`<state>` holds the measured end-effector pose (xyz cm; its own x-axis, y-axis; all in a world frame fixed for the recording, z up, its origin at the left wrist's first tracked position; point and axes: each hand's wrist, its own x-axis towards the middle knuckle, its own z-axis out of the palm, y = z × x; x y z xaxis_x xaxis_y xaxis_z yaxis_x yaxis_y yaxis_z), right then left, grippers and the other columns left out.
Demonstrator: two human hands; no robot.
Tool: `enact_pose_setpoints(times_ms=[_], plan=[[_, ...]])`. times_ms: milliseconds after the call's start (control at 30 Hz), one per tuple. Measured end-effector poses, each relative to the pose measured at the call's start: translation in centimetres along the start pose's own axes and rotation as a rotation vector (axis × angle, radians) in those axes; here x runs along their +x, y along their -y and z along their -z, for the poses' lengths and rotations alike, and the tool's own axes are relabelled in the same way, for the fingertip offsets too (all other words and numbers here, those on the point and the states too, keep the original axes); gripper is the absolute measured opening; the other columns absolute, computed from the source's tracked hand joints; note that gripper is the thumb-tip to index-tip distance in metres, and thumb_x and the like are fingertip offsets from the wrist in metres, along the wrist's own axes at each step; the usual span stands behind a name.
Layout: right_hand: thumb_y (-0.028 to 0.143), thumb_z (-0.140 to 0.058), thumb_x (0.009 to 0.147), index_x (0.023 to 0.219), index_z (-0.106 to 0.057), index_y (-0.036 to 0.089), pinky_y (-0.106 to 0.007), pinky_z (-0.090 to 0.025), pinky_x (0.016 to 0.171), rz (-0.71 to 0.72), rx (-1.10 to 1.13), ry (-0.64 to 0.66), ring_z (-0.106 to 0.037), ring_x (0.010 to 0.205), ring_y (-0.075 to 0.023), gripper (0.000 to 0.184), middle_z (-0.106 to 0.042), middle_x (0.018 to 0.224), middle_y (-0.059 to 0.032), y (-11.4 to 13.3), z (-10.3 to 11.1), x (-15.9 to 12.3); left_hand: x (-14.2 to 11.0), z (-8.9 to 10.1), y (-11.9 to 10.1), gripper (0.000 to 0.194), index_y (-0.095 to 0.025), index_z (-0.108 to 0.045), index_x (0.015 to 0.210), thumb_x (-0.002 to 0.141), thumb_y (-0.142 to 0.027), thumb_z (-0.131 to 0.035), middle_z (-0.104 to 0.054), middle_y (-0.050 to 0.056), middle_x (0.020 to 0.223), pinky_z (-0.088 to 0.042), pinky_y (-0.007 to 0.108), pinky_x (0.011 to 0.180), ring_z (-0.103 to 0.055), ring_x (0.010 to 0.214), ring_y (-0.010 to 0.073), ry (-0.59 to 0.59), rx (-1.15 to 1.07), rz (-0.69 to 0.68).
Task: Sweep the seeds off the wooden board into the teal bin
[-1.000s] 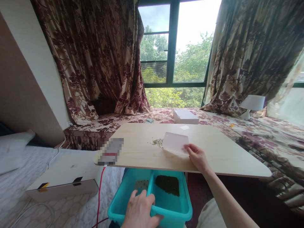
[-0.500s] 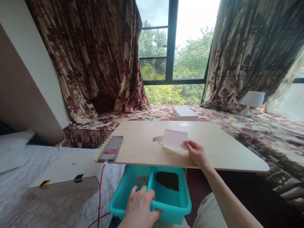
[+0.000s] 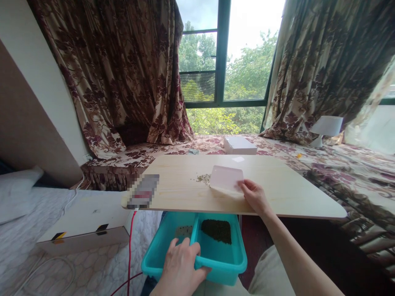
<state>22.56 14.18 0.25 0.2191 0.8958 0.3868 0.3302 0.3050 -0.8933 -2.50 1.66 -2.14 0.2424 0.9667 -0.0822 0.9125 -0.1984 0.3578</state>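
My right hand (image 3: 255, 196) pinches the right edge of a pale pink, see-through plastic sheet with rounded corners (image 3: 226, 178), tilted low over the wooden board. Small greenish grains (image 3: 203, 179) lie scattered on the board, right beside the sheet's left edge. Below the board's near edge sits a turquoise bin (image 3: 221, 265) with two compartments. My left hand (image 3: 182, 258) grips its near rim at the divider, fingers inside and thumb outside. A heap of dark green grains (image 3: 217, 231) fills part of the right compartment; the left one holds some pale bits (image 3: 184, 230).
A blurred-out phone-like item (image 3: 143, 191) rests on the left end of the board (image 3: 296, 193), with a red cable (image 3: 131, 242) hanging down. On the bed at left lies a white box (image 3: 86, 220). Behind the board are another white box (image 3: 240, 144) and a lamp (image 3: 327, 126).
The view has shifted slightly. Both hands keep their holds; the plastic sheet stays beside the scattered grains, with hardly any movement.
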Motion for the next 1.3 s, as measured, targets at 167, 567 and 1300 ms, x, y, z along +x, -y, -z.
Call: enact_pose_setpoints(times_ms=[167,567,1300], plan=[[0.056,-0.059,0.071,0.071,-0.066,0.017,-0.024,-0.040,0.048,-0.019,0.013,0.023,-0.058,0.061,-0.0164,0.040,-0.070,0.073,-0.0058,0.12,-0.17,-0.03,0.01,-0.05,0.04,0.016,-0.023,-0.062,0.074,0.072,-0.040,-0.061,-0.062,0.001,0.082,-0.029,0.039,0.097,-0.058,0.087,0.0215,-0.002,-0.009,-0.001],[0.048,-0.059,0.072,0.067,-0.064,0.017,-0.026,-0.043,0.055,-0.009,0.024,0.015,-0.057,0.060,-0.0160,0.032,-0.068,0.067,-0.0042,0.28,-0.02,-0.03,-0.10,0.07,0.06,0.018,-0.023,-0.063,0.075,0.074,-0.041,-0.059,-0.062,0.002,0.084,-0.029,0.040,0.098,-0.058,0.089,0.0225,0.007,0.002,-0.005],[0.044,-0.059,0.071,0.067,-0.066,0.017,-0.027,-0.046,0.058,-0.018,0.010,-0.023,-0.060,0.063,-0.0180,0.028,-0.068,0.066,-0.0036,0.12,0.09,-0.15,-0.12,0.27,0.03,0.018,-0.023,-0.061,0.075,0.075,-0.041,-0.058,-0.062,0.001,0.084,-0.027,0.039,0.100,-0.059,0.090,0.0219,0.015,0.008,-0.004]])
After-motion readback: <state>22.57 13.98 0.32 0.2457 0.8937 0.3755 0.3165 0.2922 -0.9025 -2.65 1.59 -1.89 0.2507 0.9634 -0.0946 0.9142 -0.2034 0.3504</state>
